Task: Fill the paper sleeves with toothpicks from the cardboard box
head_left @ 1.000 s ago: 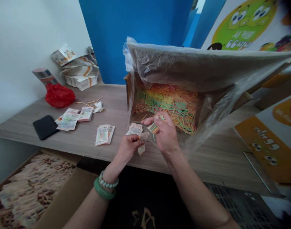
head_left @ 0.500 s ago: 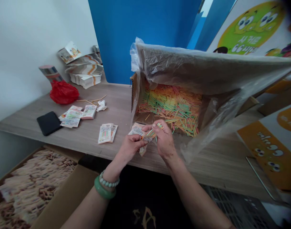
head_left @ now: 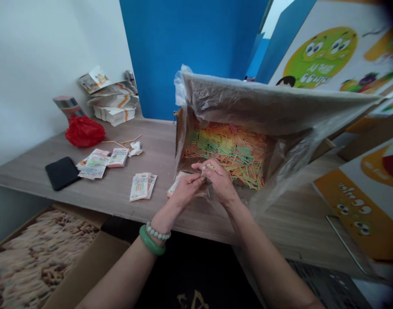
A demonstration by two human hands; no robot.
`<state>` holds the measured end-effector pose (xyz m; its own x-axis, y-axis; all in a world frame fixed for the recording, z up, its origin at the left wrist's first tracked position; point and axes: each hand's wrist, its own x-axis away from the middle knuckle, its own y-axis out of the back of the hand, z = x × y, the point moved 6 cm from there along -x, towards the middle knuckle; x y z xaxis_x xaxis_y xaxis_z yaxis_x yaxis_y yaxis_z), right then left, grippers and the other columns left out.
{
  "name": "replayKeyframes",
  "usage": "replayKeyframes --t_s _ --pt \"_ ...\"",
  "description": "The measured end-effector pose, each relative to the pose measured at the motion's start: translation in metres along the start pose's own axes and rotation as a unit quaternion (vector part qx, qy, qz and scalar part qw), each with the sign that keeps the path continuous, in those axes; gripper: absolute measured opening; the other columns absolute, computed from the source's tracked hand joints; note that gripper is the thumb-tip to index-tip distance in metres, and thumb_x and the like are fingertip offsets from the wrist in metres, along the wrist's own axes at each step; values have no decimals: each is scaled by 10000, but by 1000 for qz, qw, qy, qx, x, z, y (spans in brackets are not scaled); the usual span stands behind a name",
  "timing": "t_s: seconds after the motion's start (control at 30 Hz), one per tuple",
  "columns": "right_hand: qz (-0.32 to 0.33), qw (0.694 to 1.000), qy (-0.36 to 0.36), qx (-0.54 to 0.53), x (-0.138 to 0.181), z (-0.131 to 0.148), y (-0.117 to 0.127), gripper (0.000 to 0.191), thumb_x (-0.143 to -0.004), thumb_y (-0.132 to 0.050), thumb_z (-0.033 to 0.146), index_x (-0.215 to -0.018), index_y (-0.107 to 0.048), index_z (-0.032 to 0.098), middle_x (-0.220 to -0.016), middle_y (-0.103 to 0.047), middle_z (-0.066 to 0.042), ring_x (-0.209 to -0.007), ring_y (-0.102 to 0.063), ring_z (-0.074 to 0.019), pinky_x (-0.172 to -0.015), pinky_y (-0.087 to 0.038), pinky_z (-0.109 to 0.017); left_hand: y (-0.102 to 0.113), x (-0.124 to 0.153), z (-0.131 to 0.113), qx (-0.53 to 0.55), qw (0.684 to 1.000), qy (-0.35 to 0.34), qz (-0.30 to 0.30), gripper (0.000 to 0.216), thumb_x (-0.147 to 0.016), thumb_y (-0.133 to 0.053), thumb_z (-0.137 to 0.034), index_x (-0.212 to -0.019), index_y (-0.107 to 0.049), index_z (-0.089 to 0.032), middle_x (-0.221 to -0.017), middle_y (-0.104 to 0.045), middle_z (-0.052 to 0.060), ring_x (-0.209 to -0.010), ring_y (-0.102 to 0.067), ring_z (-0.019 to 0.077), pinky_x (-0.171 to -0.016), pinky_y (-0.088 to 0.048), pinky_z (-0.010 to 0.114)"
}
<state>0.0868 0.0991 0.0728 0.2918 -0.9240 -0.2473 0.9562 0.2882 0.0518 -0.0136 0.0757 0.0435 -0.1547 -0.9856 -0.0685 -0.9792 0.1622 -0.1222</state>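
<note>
My right hand [head_left: 219,182] is closed around a small bundle of thin coloured sticks [head_left: 211,167], whose tips poke out above the fingers. My left hand [head_left: 188,189] meets it with thumb and fingers pinched together at the bundle's lower end; what they grip is hidden. Partly under my left hand lies a printed packet [head_left: 174,185] on the table. Just behind both hands, an open carton lined with clear plastic [head_left: 248,92] lies with its opening towards me, holding a heap of loose coloured sticks [head_left: 228,146].
Filled packets [head_left: 139,186] lie to the left, with more packets [head_left: 95,164] beside a black phone [head_left: 61,173]. A red plastic bag [head_left: 84,130] and stacked flat packaging [head_left: 114,103] stand behind. Below left is a carton of packets [head_left: 38,249]; printed boxes [head_left: 360,201] stand right.
My left hand has moved up and right against my right hand. The packet seen in its fingers earlier is no longer clearly visible. The view has shifted slightly.
</note>
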Motion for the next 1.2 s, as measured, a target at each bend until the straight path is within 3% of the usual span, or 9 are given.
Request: replayKeyframes --t_s 0.1,0.23,0.4,0.5,0.63,0.8,1.0,1.1,1.2 --pt "-2 998 16 62 -10 7 23 251 -901 -547 465 -992 -653 257 -1138 -696 -51 -1087 -617 -205 -968 -443 -371 -9 -20 8 97 995 27 -3 352 -752 -717 -501 -817 -707 -156 -802 -669 41 -769 -563 159 -727 -429 283" --pt "-93 994 28 56 -5 7 54 246 -883 -554 450 -997 -655 257 -1086 -682 -46 -1011 -615 -198 -907 -464 -346 -14 -30 11 144 988 51 5 379 -746 -739 -498 -924 -724 -164 -909 -710 69 -792 -605 168 -755 -458 297" --pt "-105 992 -28 69 10 -20 55 133 -757 -639 351 -733 -596 228 -734 -610 12 -727 -558 -173 -722 -440 -309 -15 -26 11 197 979 45 -9 397 -692 -807 -463 -939 -739 -160 -918 -726 62 -798 -621 160 -760 -476 291" --pt "-147 983 -27 105 18 -22 51 147 -744 -624 330 -663 -566 222 -690 -565 21 -684 -511 -161 -691 -401 -299 -15 -17 11 199 979 49 -8 392 -679 -827 -431 -951 -748 -159 -886 -729 51 -771 -621 152 -761 -483 297" --pt "-83 988 11 130 27 -8 26 135 -730 -621 305 -647 -571 211 -745 -567 6 -746 -514 -164 -718 -386 -294 1 6 3 135 990 16 -42 291 -650 -851 -373 -822 -772 -151 -822 -732 44 -780 -621 157 -789 -474 296" --pt "36 996 -59 50 41 -25 -17 157 -750 -619 342 -704 -541 214 -701 -521 28 -693 -482 -148 -671 -375 -275 32 43 -2 86 991 11 -102 253 -669 -825 -399 -672 -748 -158 -668 -673 12 -660 -569 127 -677 -451 264" --pt "124 988 -88 16 57 -51 -72 158 -773 -622 306 -898 -611 210 -848 -633 13 -800 -557 -161 -752 -431 -285 62 69 1 -14 989 23 -143 189 -715 -765 -337 -756 -760 -152 -759 -728 45 -727 -632 170 -706 -485 291" --pt "127 978 -126 106 61 -57 -73 57 -801 -564 231 -833 -607 211 -764 -632 25 -750 -565 -153 -715 -422 -262 84 71 4 -125 973 -2 -196 183 -757 -707 -302 -877 -760 -174 -866 -760 51 -820 -674 205 -785 -515 329" --pt "64 947 -155 275 56 -51 -48 113 -855 -508 214 -824 -617 213 -782 -657 -2 -771 -592 -171 -704 -403 -267 109 65 0 -317 917 -51 -236 222 -851 -617 -263 -1024 -732 -185 -1032 -756 82 -983 -675 240 -897 -503 370"
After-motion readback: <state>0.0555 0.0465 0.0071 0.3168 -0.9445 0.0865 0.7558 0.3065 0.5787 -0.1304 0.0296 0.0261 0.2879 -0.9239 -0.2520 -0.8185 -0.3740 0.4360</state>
